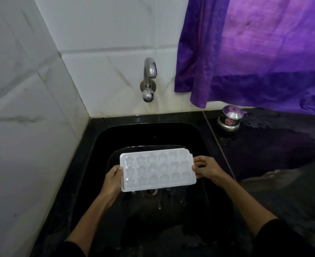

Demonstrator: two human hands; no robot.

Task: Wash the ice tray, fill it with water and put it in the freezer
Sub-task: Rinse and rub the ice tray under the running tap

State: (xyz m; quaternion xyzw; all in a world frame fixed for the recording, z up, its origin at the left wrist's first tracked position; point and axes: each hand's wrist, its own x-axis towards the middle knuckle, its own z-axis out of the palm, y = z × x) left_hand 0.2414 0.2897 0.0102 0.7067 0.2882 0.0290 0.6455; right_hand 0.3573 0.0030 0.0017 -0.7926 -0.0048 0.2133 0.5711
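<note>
Two hands hold ice tray (157,169) over black sink (101,143); white-tiled wall (106,34).

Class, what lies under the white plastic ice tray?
The black sink basin lies under the white plastic ice tray; the metal drain peeks out below it, partly covered.

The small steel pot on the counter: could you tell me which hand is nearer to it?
Right. The right hand grips the ice tray's end on the pot's side, below and left of it in the picture; the left hand holds the far end.
</note>
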